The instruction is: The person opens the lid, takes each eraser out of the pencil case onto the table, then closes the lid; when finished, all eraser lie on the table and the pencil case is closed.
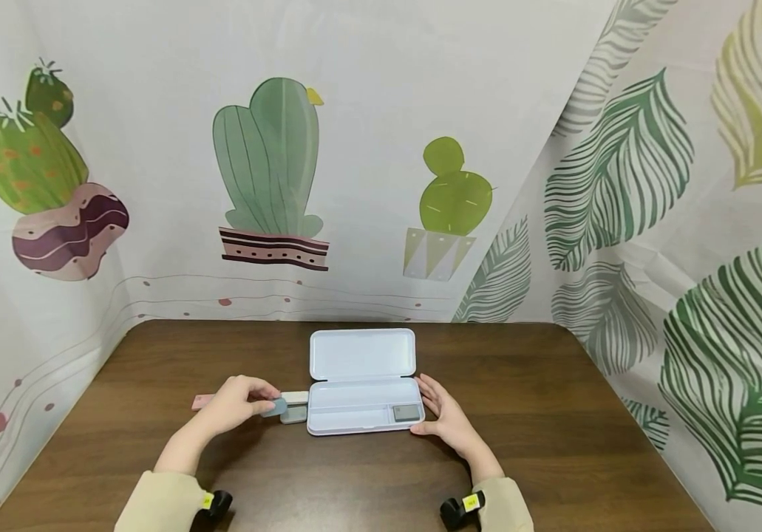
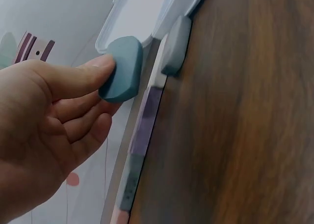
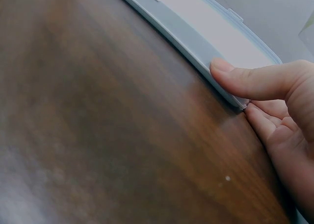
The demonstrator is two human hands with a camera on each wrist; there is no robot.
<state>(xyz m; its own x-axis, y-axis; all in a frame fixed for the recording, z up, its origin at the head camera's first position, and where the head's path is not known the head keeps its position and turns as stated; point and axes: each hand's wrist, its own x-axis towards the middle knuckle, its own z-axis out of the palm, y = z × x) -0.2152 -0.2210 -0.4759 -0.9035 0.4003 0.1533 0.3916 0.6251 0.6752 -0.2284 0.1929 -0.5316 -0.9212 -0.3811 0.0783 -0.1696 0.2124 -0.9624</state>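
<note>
My left hand (image 1: 237,405) pinches a rounded blue-green eraser (image 2: 126,67) between thumb and fingers, held up off the table. Just right of it in the head view lie a white eraser (image 1: 296,397) and a grey-blue eraser (image 1: 294,414), by the left end of a white pencil case (image 1: 347,426). The case stands with its lid (image 1: 362,355) folded back. In its right compartment sits a grey-green eraser (image 1: 406,413). My right hand (image 1: 446,417) grips the right end of the case, thumb at the front corner and fingers along the side.
A row of blocks runs along the table, with a purple block (image 2: 147,121), a dark green block (image 2: 131,182) and a pink block (image 1: 202,401). The brown table (image 1: 354,480) ends at a printed cloth backdrop (image 1: 374,222).
</note>
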